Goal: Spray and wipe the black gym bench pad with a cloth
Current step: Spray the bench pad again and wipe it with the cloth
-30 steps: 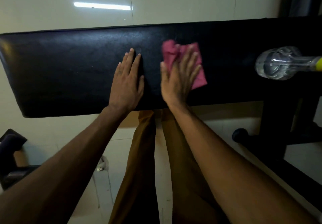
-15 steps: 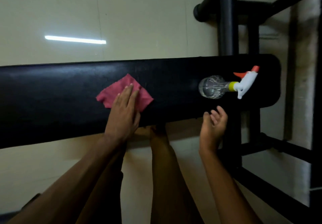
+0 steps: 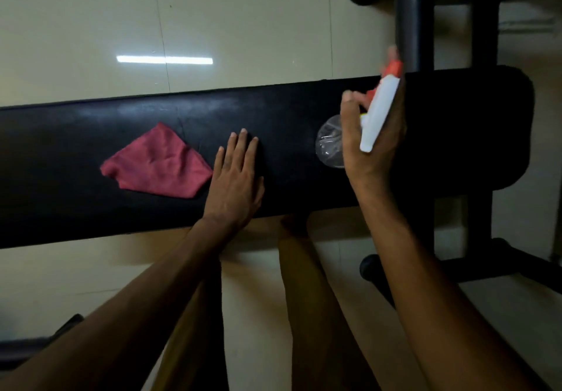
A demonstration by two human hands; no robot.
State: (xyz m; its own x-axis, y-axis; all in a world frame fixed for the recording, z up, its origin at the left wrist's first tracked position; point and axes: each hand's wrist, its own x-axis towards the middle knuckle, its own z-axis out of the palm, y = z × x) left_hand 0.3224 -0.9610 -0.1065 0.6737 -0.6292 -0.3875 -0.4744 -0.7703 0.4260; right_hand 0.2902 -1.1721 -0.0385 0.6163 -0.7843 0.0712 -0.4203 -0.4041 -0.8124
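The black bench pad [image 3: 304, 147] runs across the middle of the frame. The left hand [image 3: 235, 183] lies flat on it with straight fingers, just beside the red cloth [image 3: 158, 164] at center left. At right, the right hand [image 3: 372, 135] grips the spray bottle [image 3: 380, 110] above the pad.

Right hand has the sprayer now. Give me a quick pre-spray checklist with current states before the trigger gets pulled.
1. Clear plastic spray bottle with white head and orange nozzle gripped in right hand: ok.
2. Finger on trigger: cannot tell, motion blur.
3. Nozzle aimed at black padded bench pad: cannot tell.
4. Crumpled red cloth lying on the pad within reach of left hand: ok.
5. Left hand flat on the pad beside the cloth, holding nothing: ok, though possibly in the spray path.
6. Liquid in bottle: cannot tell.
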